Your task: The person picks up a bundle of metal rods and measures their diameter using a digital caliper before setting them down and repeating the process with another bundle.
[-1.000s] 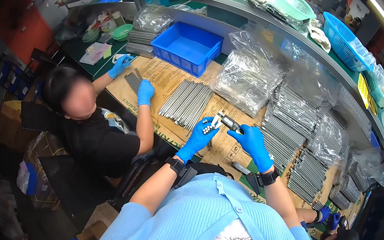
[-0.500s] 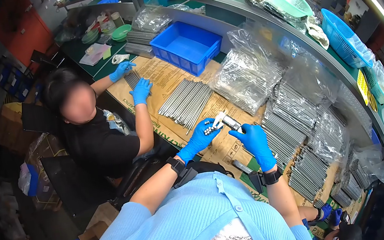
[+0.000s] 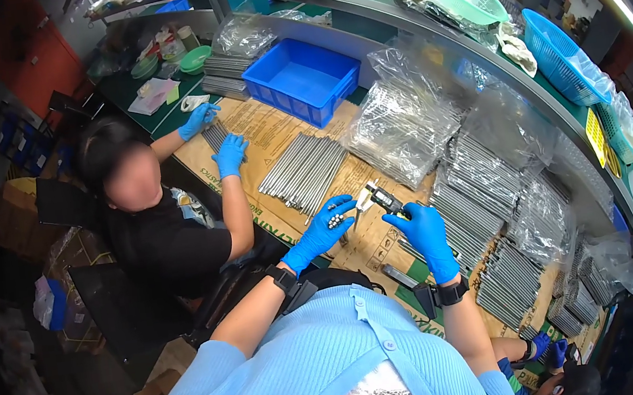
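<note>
Gloved in blue, my left hand [image 3: 320, 238] is closed around a small bundle of metal rods [image 3: 335, 220], whose round ends point up toward me. The rest of their length is hidden by the hand and the viewing angle. My right hand [image 3: 428, 240], in a matching glove, grips a digital caliper [image 3: 387, 200] with a dark body and small display. Its pale jaws [image 3: 365, 196] point toward the left hand, just beside the rod ends. Whether the jaws touch a rod is too small to tell. Beyond both hands lies a row of grey metal rods [image 3: 303, 171] on brown paper.
A blue bin [image 3: 303, 79] stands at the back. Plastic-wrapped rods [image 3: 404, 130] and further rod stacks [image 3: 508, 284] cover the right side. At left a co-worker's gloved hand [image 3: 231, 155] rests near more rods. Another person's hands show lower right. A shelf [image 3: 421, 20] curves behind.
The caliper has turned a little, its display now facing me more, and its jaws have shifted slightly up from the rod ends. My left hand has moved slightly left and down, keeping its rods.
</note>
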A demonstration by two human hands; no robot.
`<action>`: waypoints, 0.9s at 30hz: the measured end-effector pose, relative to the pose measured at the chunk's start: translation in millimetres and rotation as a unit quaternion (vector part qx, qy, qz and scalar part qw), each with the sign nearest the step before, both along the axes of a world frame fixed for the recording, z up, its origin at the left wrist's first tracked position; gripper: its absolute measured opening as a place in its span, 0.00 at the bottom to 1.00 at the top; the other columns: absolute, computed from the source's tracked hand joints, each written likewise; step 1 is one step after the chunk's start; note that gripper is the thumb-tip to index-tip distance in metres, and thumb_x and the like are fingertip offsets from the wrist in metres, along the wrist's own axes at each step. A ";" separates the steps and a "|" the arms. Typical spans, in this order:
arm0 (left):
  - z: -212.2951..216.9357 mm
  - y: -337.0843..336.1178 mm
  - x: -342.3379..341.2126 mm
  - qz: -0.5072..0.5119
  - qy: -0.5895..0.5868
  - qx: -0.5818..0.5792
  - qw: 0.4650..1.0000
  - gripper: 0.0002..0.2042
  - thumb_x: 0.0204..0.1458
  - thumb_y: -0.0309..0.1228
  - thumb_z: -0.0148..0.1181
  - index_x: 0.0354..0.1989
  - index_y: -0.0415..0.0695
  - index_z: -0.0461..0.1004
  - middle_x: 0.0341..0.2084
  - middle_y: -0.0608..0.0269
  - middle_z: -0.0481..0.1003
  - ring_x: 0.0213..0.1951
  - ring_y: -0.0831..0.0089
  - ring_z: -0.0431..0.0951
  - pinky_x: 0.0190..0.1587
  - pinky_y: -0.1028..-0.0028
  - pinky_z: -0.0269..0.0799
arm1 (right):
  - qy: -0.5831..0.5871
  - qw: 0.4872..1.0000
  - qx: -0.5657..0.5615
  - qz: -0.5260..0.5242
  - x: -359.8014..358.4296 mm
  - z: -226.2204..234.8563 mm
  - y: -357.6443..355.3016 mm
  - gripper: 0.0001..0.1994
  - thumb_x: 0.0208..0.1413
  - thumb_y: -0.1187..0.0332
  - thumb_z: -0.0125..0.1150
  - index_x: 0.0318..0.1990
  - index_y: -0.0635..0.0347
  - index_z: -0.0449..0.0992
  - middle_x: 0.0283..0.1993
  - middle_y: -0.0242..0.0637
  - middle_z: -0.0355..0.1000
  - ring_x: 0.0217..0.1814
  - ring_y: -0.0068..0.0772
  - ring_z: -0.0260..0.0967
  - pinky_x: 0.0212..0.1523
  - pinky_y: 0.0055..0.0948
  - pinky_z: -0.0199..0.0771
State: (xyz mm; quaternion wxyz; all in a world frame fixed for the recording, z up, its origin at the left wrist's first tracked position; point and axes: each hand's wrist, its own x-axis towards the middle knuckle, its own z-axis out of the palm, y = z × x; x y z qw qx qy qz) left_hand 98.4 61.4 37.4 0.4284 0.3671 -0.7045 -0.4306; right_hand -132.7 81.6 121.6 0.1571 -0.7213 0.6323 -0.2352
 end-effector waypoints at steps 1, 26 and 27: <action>3.2 1.5 2.7 -0.002 0.001 0.000 1.000 0.17 0.51 0.25 0.57 0.50 0.40 0.70 0.57 0.59 0.60 0.53 0.71 0.67 0.52 0.73 0.65 | 0.000 1.000 0.000 -0.003 -1.4 4.4 -0.4 0.25 0.43 0.45 0.63 0.20 0.62 0.72 0.12 0.44 0.65 0.15 0.43 0.66 0.16 0.35 0.62; -8.0 -11.3 -6.7 0.050 0.129 0.120 0.983 0.16 0.48 0.27 0.61 0.44 0.37 0.66 0.36 0.57 0.71 0.40 0.70 0.73 0.45 0.74 0.69 | 0.026 0.999 0.018 0.016 26.0 -11.9 -13.1 0.24 0.45 0.47 0.63 0.25 0.64 0.76 0.16 0.46 0.68 0.18 0.44 0.69 0.19 0.34 0.65; -5.6 -12.6 -7.5 0.045 0.114 0.110 0.986 0.17 0.48 0.27 0.61 0.45 0.37 0.65 0.36 0.58 0.71 0.39 0.71 0.73 0.45 0.75 0.69 | 0.026 0.999 0.027 0.022 26.0 -12.7 -11.2 0.24 0.45 0.47 0.63 0.25 0.64 0.76 0.15 0.46 0.68 0.18 0.44 0.68 0.18 0.34 0.65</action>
